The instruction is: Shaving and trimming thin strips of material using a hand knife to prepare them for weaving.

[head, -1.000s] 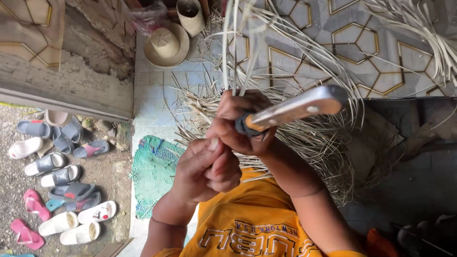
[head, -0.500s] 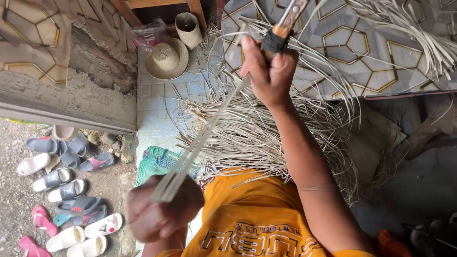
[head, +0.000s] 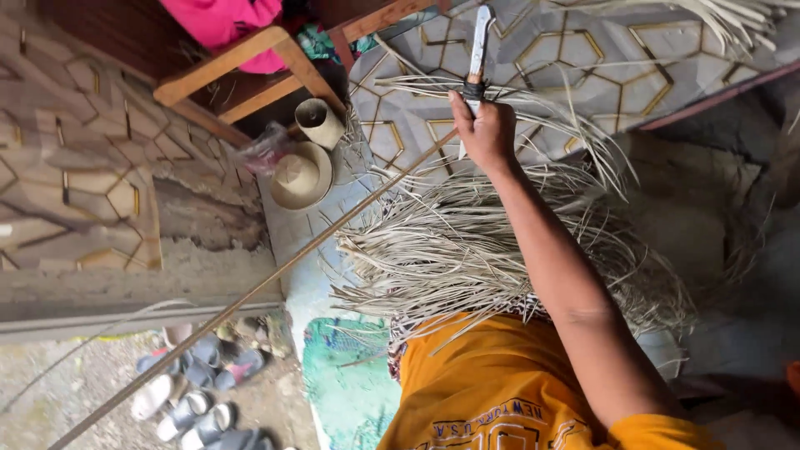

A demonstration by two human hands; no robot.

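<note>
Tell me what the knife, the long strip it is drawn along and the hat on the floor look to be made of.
Knife: pale blade with a dull sheen, likely metal; handle hidden in the right hand.
Long strip: thin, stiff, tan and matte, probably split cane or rattan, like the heaped shavings.
Hat: beige with fine ribbed texture, apparently woven straw or palm.

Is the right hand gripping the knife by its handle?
Yes, the right hand is closed around the handle of the knife, whose blade points away from the person, with a long thin strip running from that hand.
</note>
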